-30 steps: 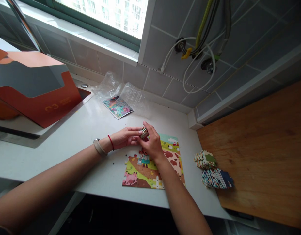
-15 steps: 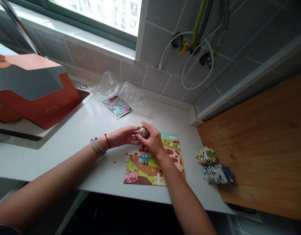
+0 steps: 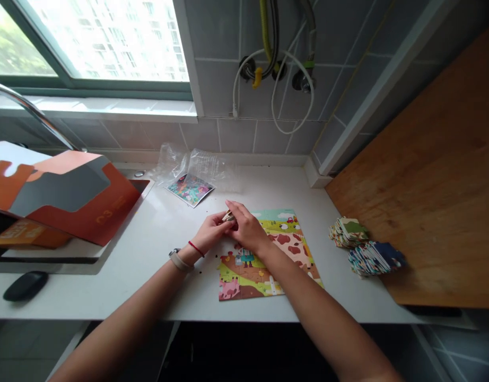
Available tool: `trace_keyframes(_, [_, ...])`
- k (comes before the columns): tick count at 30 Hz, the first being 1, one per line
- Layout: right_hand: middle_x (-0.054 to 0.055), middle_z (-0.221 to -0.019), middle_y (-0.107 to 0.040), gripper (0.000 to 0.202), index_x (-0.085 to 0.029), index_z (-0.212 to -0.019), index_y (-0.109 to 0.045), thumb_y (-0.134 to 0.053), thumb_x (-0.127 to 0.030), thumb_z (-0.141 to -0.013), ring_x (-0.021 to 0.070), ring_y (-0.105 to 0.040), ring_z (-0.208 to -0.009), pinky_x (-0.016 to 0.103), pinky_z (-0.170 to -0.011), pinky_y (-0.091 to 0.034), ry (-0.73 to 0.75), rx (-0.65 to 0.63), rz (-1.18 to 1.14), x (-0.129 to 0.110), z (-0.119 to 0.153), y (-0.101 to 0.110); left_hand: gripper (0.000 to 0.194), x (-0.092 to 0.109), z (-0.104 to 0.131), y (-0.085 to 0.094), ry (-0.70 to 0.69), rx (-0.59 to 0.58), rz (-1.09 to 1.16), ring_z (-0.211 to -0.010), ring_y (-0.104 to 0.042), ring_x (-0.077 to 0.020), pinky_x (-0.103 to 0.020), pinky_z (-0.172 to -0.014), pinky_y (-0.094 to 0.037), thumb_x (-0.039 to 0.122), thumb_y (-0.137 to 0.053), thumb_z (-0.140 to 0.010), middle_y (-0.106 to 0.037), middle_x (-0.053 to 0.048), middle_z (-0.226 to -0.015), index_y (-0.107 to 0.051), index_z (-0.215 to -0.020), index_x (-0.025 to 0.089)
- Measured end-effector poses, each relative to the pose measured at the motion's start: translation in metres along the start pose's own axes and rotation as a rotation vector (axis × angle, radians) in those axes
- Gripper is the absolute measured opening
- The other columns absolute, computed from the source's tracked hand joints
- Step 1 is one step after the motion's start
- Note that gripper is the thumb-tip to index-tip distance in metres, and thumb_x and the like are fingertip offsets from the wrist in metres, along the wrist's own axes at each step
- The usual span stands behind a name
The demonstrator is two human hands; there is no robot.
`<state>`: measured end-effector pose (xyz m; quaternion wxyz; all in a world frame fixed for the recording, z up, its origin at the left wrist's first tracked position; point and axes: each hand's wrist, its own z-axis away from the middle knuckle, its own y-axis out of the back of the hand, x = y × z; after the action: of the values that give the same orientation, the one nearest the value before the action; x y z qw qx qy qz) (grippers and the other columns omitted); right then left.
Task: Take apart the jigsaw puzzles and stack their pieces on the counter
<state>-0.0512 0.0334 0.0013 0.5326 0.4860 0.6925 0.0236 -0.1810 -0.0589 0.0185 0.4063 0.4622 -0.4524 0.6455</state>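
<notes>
A partly assembled farm jigsaw puzzle lies on the white counter, showing a cow, a pig and a figure in a blue skirt. Over its upper left part, my left hand and my right hand meet around a small stack of puzzle pieces. Both hands have their fingers closed on the stack, which they partly hide. My right forearm crosses above the puzzle. Two more piles, one of green-topped pieces and one of blue-topped pieces, lie to the right.
A picture card and clear plastic bags lie behind my hands. At the left are an orange box over the sink and a black mouse. A wooden board stands at the right; cables hang on the wall.
The camera view has turned and shifted, so the window and mouse show more. My left hand's fingers have closed in around the stack, nearer my right hand.
</notes>
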Motion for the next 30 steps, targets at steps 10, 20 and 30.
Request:
trace_keyframes(10, [0.006, -0.109, -0.070, 0.060, -0.028, -0.143, -0.056, -0.072, -0.019, -0.086, 0.0209, -0.066, -0.096, 0.038, -0.095, -0.053, 0.009, 0.063, -0.113, 0.017, -0.006, 0.021, 0.041, 0.013, 0.000, 0.025, 0.172, -0.014, 0.003, -0.069, -0.056, -0.0108, -0.019, -0.053, -0.040, 0.025, -0.073, -0.075, -0.069, -0.003, -0.092, -0.067, -0.115, 0.018])
trace_keyframes(20, [0.007, -0.106, -0.066, 0.042, -0.023, -0.129, -0.067, -0.069, -0.012, -0.088, 0.0204, -0.067, -0.098, 0.034, -0.093, -0.053, 0.033, 0.036, -0.113, 0.018, -0.006, 0.013, 0.038, 0.002, 0.000, 0.023, 0.064, 0.030, -0.153, -0.063, -0.052, -0.0098, -0.018, -0.050, -0.035, 0.046, -0.065, -0.087, -0.064, -0.001, -0.088, -0.060, -0.114, 0.020])
trace_keyframes(30, [0.008, -0.125, -0.058, 0.076, -0.029, -0.145, -0.051, -0.083, -0.020, -0.077, 0.0244, -0.065, -0.105, 0.036, -0.092, -0.055, 0.061, -0.101, 0.063, 0.011, -0.001, 0.013, 0.037, 0.009, -0.003, 0.023, 0.142, 0.068, 0.036, -0.056, -0.052, -0.0112, -0.019, -0.044, -0.031, 0.043, -0.068, -0.083, -0.064, -0.002, -0.077, -0.058, -0.109, 0.018])
